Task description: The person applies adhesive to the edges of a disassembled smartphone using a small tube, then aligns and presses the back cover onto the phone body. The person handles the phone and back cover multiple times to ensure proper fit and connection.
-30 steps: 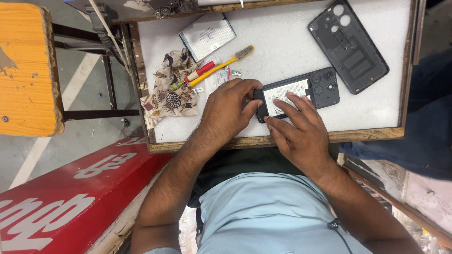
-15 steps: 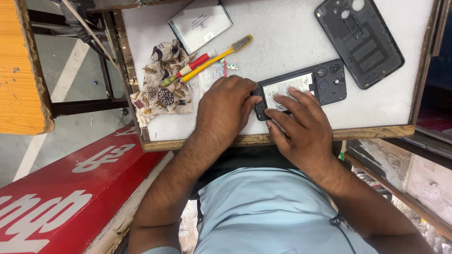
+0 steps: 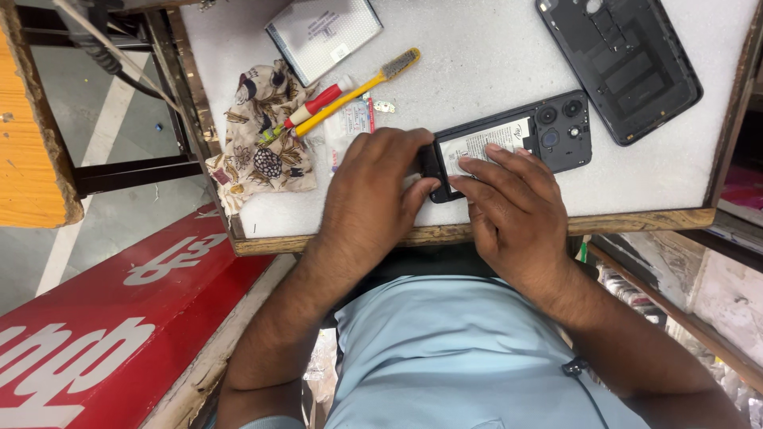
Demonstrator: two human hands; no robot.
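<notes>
**Two hands bear down on an opened phone at a small workbench**

A white-topped worktable with a worn wooden rim fills the upper part of the head view, and everything else is placed from the opened black phone lying back-up near the table's front edge. Below the phone, off the table, the person's light blue shirt takes up the lower middle. Down and far to the left of the phone runs a red painted board; up and far to the left stands an orange wooden stool. Up and to the right of the phone lies a separate black back cover, inner side up, well apart from it. To the phone's left, a patterned cloth hangs over the table's corner. Up and left of the phone rests a flat silver-grey rectangular panel. The left hand covers the phone's left end, fingers curled and gripping it there. The right hand lies on the phone's near side, its fingers spread flat and pressing on the pale label. Between cloth and phone lie a yellow-handled brush and, just beside it, a red-handled tool.
</notes>
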